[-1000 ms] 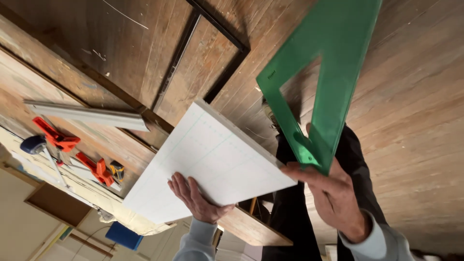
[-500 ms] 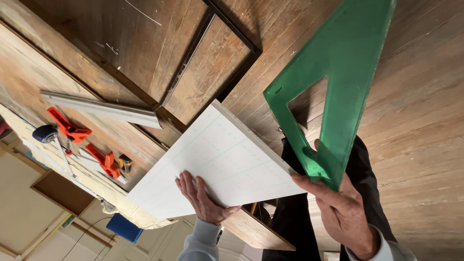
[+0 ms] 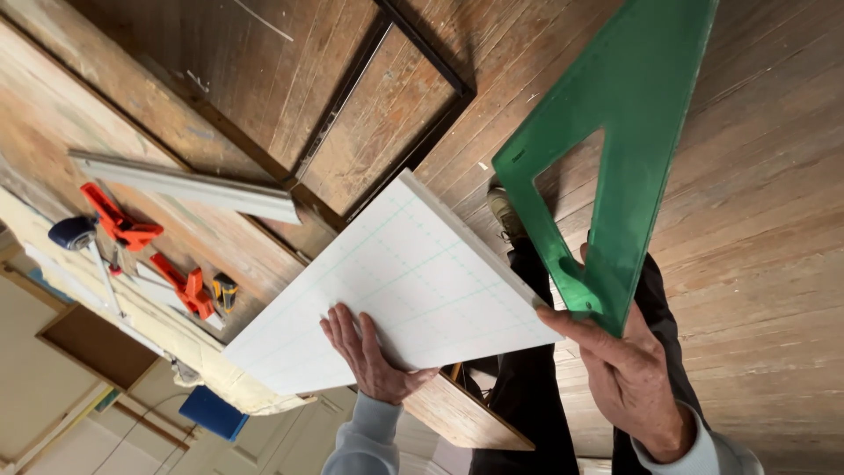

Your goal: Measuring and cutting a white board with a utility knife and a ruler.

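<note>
Green triangle (image 3: 615,141) is being gripped at its lower corner by right hand (image 3: 629,378), frame right; left hand (image 3: 369,352) is pressing flat, fingers spread, on white board (image 3: 404,290).

The right hand (image 3: 629,378) has lifted the green set square (image 3: 615,149) higher and further right, off the white board (image 3: 396,290). The left hand (image 3: 374,352) has slid slightly rightward along the board's near edge.

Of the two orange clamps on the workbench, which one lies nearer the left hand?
The orange clamp beside the small yellow-and-black tool, closer to the white panel's edge. The other orange clamp lies farther off, next to the dark blue roll. The left hand rests on the panel.
</note>
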